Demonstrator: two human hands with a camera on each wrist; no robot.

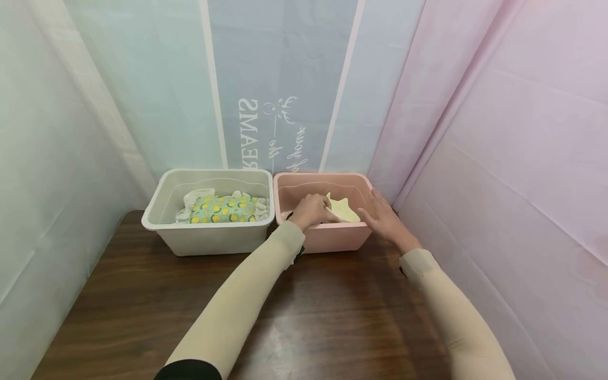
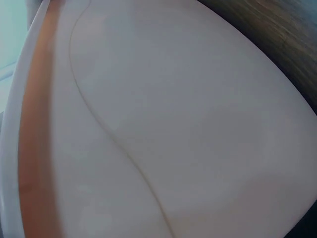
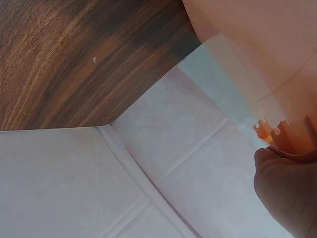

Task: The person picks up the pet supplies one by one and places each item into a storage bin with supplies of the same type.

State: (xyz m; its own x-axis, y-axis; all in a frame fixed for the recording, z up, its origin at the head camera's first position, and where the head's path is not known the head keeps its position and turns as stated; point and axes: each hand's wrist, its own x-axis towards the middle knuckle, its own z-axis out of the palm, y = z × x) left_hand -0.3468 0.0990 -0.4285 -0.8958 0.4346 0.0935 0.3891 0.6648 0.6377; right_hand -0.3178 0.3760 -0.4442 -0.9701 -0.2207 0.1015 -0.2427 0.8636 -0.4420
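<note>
My left hand point(image 1: 311, 210) reaches over the front rim of the pink bin point(image 1: 339, 238), its fingers curled at the left edge of a pale yellow piece with pointed corners point(image 1: 345, 210). This piece looks thin, and its lower part is hidden inside the bin. At the bin's right end, my right hand point(image 1: 383, 217) rests against the rim with fingers extended and thumb spread apart. The right wrist view shows part of that hand point(image 3: 285, 186) touching the rim. In the left wrist view a bin wall point(image 2: 173, 109) fills the picture and hides the left hand.
A white bin point(image 1: 214, 241) stands directly left of the pink one, holding a lemon-patterned cloth item point(image 1: 223, 210) with white ruffles. Both bins sit at the back of a dark wooden table point(image 1: 332, 316). Fabric curtains point(image 1: 304, 63) enclose the back and sides.
</note>
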